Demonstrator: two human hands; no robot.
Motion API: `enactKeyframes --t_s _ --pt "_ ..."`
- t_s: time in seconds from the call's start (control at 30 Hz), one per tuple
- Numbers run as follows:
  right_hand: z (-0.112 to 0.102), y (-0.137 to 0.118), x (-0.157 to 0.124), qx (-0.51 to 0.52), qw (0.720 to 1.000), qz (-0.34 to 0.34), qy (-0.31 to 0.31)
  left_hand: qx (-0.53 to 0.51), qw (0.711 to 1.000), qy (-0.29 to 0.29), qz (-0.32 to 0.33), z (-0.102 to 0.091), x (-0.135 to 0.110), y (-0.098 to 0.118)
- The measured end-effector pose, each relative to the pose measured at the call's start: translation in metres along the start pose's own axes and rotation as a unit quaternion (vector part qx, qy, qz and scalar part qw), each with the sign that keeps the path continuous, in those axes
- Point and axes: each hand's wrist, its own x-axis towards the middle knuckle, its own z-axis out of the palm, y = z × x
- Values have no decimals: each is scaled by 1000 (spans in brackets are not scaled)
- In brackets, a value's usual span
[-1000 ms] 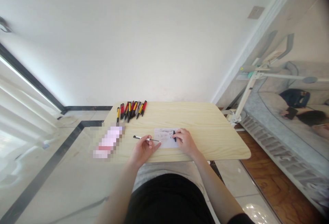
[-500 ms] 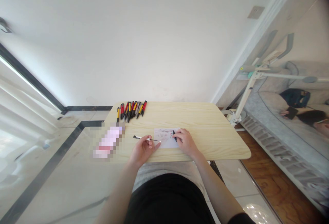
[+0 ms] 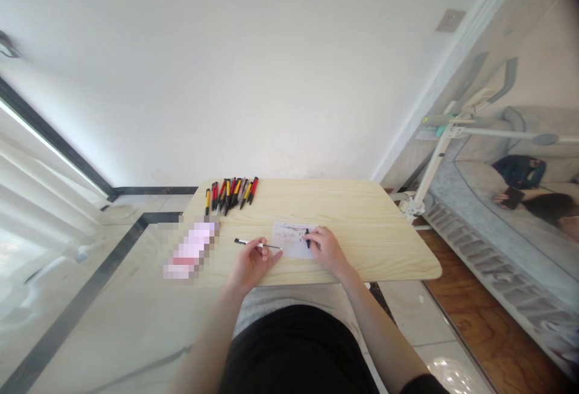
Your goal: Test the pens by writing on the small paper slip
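Observation:
My left hand [image 3: 254, 262] is closed on a white pen [image 3: 246, 242] with a black end, held just left of the paper. A thin dark rod sticks out of the pen's right end and reaches over the paper's edge. My right hand [image 3: 328, 249] pinches a short black pen piece [image 3: 308, 238], nearly upright, above the paper's right part. Both hands rest near the front of the table. Between them lies a small white sheet of paper [image 3: 289, 249] with reddish and dark scribbles and marks. My right fingers cover its right edge.
Several red, yellow and black pens [image 3: 233, 193] lie in a group at the table's [image 3: 325, 201] back left. A blurred-out pinkish flat object [image 3: 192, 250] is at the left edge. A white frame [image 3: 432, 171] with bars stands right, before a grey sofa [image 3: 479, 195] with a person on it.
The paper has shifted slightly away from me. The black piece in my right hand has turned a little more upright. My left hand and its pen have hardly moved.

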Motion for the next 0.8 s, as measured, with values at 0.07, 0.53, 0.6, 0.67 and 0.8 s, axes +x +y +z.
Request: enactKeyframes --t_s 0.07,0.53,0.6,0.67,0.8 --pt "0 -1 0 -1 1000 1 1 1 1000 -4 3 0 0 0" --pt "-1 -1 -1 -24 1000 -15 -11 -8 1000 -15 19 -3 2 0" --pt "0 -2 -1 -23 1000 -18 -11 -6 1000 -13 16 -2 2 0" --pt "0 -1 -1 -21 1000 -20 -9 -6 1000 -13 11 -1 2 1" --pt "1 -1 -1 -21 1000 -20 -4 -4 1000 -13 5 0 1 1"
